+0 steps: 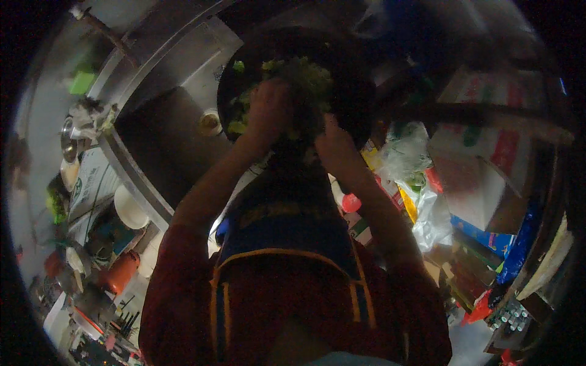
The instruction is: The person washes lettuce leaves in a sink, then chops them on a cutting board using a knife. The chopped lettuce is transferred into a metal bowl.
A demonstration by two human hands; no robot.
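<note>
A large dark round basin [361, 91] lies before me, dimly lit. Light-green leafy pieces [307, 75], probably vegetables, are inside it, with smaller bits [238, 67] near its left side. My left hand [270, 98] reaches over the basin among the greens, fingers bent downward; shadow hides the fingertips. At the basin's near right part is my right hand [336, 144], one finger extended forward and the others curled. Whether either hand grips anything is too dark to make out.
Left of the basin is a dark sunken panel [169, 137] with a metal edge [137, 194]; a small round cup [210, 122] stands beside the basin. Clear plastic bags [407, 155] and cardboard boxes [476, 183] crowd the right. A white bowl [131, 207] and an orange container [122, 272] sit lower left.
</note>
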